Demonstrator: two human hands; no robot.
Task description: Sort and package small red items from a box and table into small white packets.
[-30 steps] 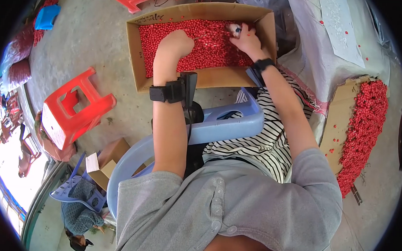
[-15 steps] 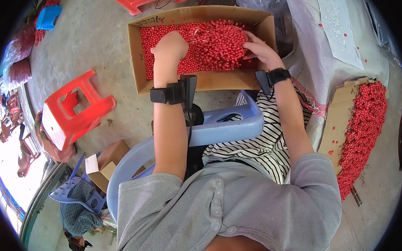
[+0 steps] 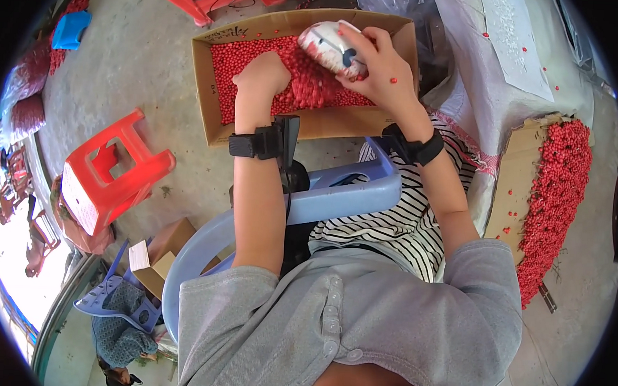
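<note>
Tipped over in my right hand (image 3: 381,68) is a white bowl (image 3: 326,45) with red and dark markings, its underside turned up. My fingers are closed round it, and small red berry-like beads (image 3: 307,86) spill from it, blurred by motion. They fall into a long cardboard box (image 3: 305,129) with a layer of the same beads inside. My left hand (image 3: 262,75) is low over the beads at the box's left half, curled closed with its back up. Its fingers are mostly hidden, and I cannot make out what they hold.
A blue plastic chair (image 3: 343,201) stands between me and the box. Red stools (image 3: 120,164) are at left and far left. A cardboard sheet with red berry bunches (image 3: 557,197) lies right, beside a white-covered surface (image 3: 478,111). Another person (image 3: 120,336) is at lower left.
My right hand has lifted and turned the bowl, which was heaped with red beads, so that its underside now shows and the beads pour out. My left hand has stayed nearly in place.
</note>
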